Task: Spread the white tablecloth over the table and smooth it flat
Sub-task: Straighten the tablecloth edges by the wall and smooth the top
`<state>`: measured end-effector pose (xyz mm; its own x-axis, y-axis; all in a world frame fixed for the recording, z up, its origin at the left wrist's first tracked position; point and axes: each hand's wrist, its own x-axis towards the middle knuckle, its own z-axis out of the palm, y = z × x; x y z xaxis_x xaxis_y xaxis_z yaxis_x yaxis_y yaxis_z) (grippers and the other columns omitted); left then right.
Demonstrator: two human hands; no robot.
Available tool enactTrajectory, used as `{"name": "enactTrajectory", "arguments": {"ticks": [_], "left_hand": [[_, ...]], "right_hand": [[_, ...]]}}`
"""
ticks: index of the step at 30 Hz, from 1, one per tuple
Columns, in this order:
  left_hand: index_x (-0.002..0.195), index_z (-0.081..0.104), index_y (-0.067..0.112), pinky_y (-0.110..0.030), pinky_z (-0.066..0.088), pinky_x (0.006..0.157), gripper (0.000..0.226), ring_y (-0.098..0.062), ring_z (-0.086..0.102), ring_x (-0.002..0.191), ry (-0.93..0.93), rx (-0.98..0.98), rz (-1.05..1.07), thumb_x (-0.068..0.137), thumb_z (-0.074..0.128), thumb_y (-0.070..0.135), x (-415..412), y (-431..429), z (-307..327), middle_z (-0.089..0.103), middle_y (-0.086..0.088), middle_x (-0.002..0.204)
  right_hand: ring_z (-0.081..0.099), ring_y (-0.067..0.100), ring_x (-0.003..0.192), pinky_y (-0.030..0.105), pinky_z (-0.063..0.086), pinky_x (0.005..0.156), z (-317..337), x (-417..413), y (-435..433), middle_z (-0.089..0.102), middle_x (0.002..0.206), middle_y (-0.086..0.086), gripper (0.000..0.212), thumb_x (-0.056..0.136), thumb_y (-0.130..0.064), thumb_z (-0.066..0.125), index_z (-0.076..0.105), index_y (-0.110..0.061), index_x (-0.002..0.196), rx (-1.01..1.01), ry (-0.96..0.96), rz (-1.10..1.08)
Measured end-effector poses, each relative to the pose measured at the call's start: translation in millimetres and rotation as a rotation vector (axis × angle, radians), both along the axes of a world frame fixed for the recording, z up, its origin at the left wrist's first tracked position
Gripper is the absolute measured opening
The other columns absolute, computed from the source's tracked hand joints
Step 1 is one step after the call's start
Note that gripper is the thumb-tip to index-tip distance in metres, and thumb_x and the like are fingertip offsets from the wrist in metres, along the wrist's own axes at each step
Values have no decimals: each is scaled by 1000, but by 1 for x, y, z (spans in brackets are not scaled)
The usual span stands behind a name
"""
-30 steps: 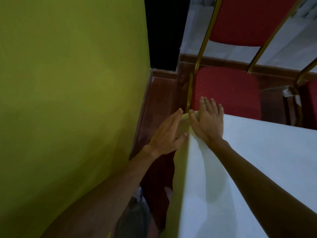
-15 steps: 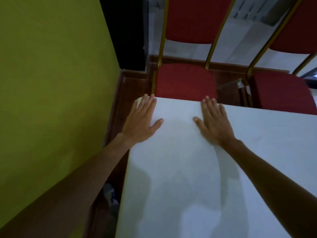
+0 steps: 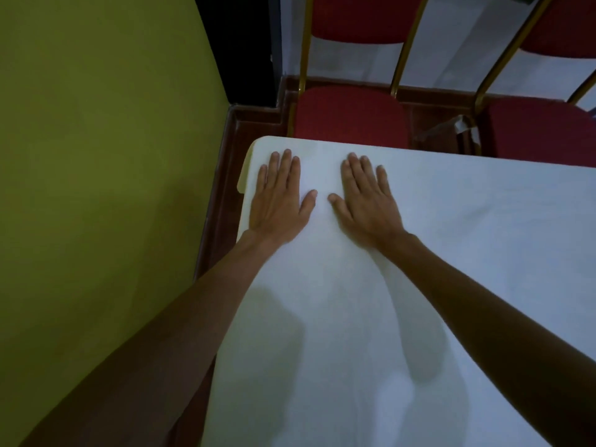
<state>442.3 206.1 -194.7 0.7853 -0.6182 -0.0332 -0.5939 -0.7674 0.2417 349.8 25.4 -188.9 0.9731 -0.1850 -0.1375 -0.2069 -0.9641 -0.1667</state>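
Observation:
The white tablecloth [image 3: 403, 285] covers the table and hangs over its left and far edges. Near the far left corner my left hand [image 3: 279, 198] lies flat on the cloth, fingers straight and pointing away from me. My right hand [image 3: 366, 196] lies flat beside it, palm down, thumbs of both hands almost meeting. A few faint creases show on the cloth to the right [image 3: 503, 208]. The table itself is hidden under the cloth.
A yellow-green wall [image 3: 96, 188] stands close on the left, with a narrow strip of dark red floor [image 3: 222, 201] between it and the table. Two red chairs with gold frames [image 3: 350, 117] [image 3: 541, 127] stand against the far edge.
Both hands moved from the table's corner edge onto the top of the cloth and came closer together, flat side by side. The view shifted right over the table.

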Motion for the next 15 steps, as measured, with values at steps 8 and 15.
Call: {"name": "enactTrajectory", "arguments": {"ticks": [8, 15], "left_hand": [[160, 13, 5, -50, 5, 126, 81, -33, -2, 156, 0, 32, -2, 99, 23, 58, -23, 31, 4, 5, -16, 168], [159, 21, 9, -52, 8, 126, 80, -36, 5, 155, -28, 18, -64, 98, 27, 61, -92, 57, 0, 13, -17, 167]], "right_hand": [[-3, 32, 157, 57, -1, 125, 11, -72, -83, -1, 170, 15, 83, 102, -63, 16, 2, -6, 161, 1, 45, -350], [-7, 37, 156, 61, -4, 124, 8, -108, 9, -4, 169, 18, 90, 99, -70, 14, 0, -6, 161, -7, 57, -229]]}}
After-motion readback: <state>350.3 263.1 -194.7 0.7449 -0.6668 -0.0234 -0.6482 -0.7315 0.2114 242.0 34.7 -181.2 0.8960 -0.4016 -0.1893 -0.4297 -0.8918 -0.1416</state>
